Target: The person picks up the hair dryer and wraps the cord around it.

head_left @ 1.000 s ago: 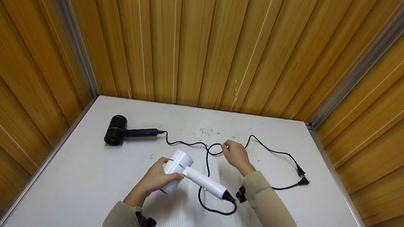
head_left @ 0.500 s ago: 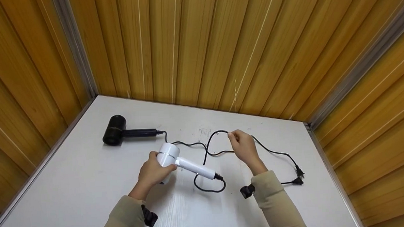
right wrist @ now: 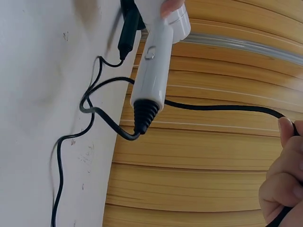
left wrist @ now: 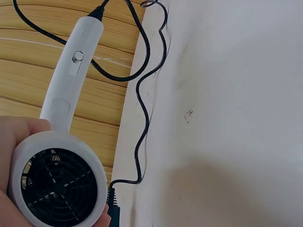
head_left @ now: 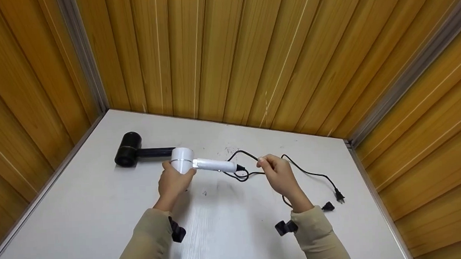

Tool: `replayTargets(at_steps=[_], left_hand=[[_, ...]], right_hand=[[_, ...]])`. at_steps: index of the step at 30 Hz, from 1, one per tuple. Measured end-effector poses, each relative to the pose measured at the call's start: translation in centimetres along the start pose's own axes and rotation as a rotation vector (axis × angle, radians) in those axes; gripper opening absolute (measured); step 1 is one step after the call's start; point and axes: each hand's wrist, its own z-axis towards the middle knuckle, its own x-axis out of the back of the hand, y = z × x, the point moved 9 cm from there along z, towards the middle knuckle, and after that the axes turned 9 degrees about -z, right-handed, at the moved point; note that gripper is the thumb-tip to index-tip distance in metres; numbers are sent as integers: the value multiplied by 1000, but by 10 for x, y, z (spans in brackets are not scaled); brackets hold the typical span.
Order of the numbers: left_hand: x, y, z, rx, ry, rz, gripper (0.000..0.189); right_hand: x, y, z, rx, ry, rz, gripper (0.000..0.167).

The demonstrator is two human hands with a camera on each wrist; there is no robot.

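My left hand (head_left: 173, 184) grips the barrel of a white hair dryer (head_left: 215, 165), held above the table with its handle pointing right. In the left wrist view its round black grille (left wrist: 59, 187) faces the camera, and a small switch (left wrist: 77, 57) shows on the handle. My right hand (head_left: 281, 176) pinches a black power cord (right wrist: 213, 108) between thumb and fingers. That cord loops below the white handle's end. Behind the white dryer lies a black hair dryer (head_left: 128, 149), its handle end hidden by the white barrel.
The black dryer's cord (left wrist: 143, 113) winds across the white table (head_left: 82, 214). Toward the table's right side are two black plugs, one with prongs showing (head_left: 339, 195) and another (head_left: 328, 207) beside my right sleeve. Wood-look panel walls (head_left: 211, 48) stand behind and at both sides.
My left hand has carried the white dryer away from me and leftward, its handle turning nearly level. The right hand has moved right, drawing the cord along; the nearer plug has slid left.
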Motion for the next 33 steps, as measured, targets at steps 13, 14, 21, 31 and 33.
replayTargets(at_steps=[13,14,21,31,33], left_hand=[[-1,-4,7,101,45,-133,91],[-1,-5,7,111,42,-150,91],[6,-2,8,133,41,-231,91],[14,5,9,145,46,-319,92],[14,6,9,144,48,-333,91]], right_hand=[[-24,-18,-46,140,-244,254,22],[-28,-15,-50,153,-276,272,22],[-47,7,-72,101,-434,344,24],[-72,50,-94,-70,-538,220,26],[-78,57,-97,-102,-554,188,25]])
